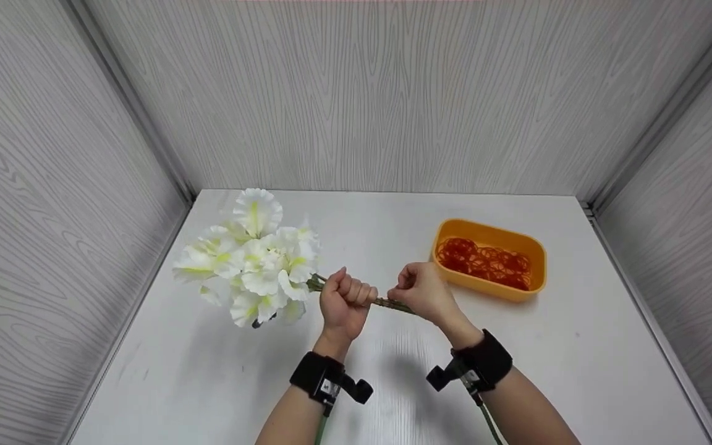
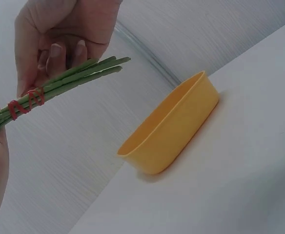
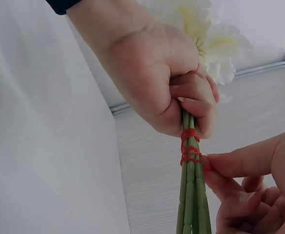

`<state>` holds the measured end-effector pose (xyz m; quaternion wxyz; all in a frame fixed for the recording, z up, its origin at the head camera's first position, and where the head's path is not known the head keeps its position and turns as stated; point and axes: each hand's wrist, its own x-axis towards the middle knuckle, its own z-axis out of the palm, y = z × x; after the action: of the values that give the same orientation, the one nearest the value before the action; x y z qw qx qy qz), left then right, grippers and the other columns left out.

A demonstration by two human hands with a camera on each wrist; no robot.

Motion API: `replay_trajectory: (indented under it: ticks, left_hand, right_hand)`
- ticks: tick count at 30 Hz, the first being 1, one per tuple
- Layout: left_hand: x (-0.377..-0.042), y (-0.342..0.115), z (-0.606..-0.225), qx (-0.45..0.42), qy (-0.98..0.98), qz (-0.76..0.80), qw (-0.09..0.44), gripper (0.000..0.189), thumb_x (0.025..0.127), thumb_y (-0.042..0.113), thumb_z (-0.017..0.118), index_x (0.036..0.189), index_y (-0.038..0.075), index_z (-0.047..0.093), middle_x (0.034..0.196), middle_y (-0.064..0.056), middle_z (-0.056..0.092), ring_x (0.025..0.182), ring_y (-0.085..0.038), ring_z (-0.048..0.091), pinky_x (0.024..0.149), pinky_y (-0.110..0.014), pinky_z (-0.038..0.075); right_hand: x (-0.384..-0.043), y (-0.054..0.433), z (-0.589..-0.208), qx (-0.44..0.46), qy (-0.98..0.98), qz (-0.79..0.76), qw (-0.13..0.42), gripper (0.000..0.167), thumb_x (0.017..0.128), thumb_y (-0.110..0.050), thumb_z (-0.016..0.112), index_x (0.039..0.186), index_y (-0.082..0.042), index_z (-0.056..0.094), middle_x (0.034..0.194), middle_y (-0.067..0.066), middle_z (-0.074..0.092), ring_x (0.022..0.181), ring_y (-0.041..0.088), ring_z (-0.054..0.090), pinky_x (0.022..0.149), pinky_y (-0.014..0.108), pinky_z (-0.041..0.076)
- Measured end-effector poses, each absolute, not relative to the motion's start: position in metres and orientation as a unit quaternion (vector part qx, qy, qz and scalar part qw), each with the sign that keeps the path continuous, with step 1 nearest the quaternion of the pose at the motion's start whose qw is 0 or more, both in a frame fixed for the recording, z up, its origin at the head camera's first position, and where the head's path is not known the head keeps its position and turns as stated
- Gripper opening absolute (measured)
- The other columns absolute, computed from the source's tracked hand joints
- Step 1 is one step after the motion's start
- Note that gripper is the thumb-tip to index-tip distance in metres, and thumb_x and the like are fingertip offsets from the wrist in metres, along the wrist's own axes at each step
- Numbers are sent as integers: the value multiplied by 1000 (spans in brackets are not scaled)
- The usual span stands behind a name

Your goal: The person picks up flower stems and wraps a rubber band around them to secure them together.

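Observation:
A bunch of white artificial flowers (image 1: 269, 262) with yellow-green streaks points to the left, held off the table. My left hand (image 1: 343, 307) grips its green stems (image 2: 79, 77), fingers wrapped round them below the blooms. Just beyond that fist, a red rubber band (image 3: 190, 146) winds several times round the stems. At its side, the thumb and forefinger of my right hand (image 1: 428, 293) pinch a bit of the red band, seen in the right wrist view. The cut stem ends stick out past the right hand in the left wrist view.
An orange-yellow plastic box (image 1: 492, 230) stands at the right of the white table (image 1: 584, 371), behind my right hand. Inside lies a tangle of red rubber bands (image 1: 486, 262). Grey wood-grain panels (image 1: 393, 93) enclose the table at the back and both sides.

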<state>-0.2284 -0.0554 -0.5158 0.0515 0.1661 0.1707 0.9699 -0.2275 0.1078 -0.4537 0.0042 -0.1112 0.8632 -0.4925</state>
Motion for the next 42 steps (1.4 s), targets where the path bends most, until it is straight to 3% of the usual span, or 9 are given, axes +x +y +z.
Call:
replay_trajectory:
  ticks: [8,17,23,33,42]
  left_hand:
    - [-232,-53,-523,100,136,985,36,45,104,16,18,60,15,15,57,4,11,50,-13,10,56,-30,12]
    - [-238,-59,-533,38,125,991,21,45,105,18,20,61,15,13,58,4,9,51,-12,9,57,-28,12]
    - [-247,-65,-545,-4,125,992,-5,43,106,16,23,64,13,15,58,2,11,54,-14,12,59,-28,19]
    - [-259,-72,-564,-125,123,984,-25,35,105,13,28,70,13,32,58,2,26,55,-15,30,64,-29,31]
    - [-263,-81,-579,-187,81,978,-37,37,107,17,26,71,10,35,58,-1,33,59,-17,36,67,-30,33]
  right_hand:
    - [-232,111,-466,-159,880,-447,-23,18,75,-2,82,74,-9,65,65,-2,61,58,11,55,54,29,46]
    - [-236,124,-471,-159,888,-423,-89,14,82,-11,80,76,-11,68,68,-5,61,61,12,52,58,30,45]
    - [-237,136,-479,-149,887,-432,-62,13,86,-13,77,77,-10,68,69,-3,60,61,13,52,56,29,44]
    - [-240,150,-493,-116,883,-455,-10,13,88,-12,74,79,-10,66,70,-2,60,62,14,51,56,30,43]
    - [-243,157,-515,-74,901,-428,-15,15,88,-13,74,76,-11,64,68,-1,57,62,16,51,57,32,43]
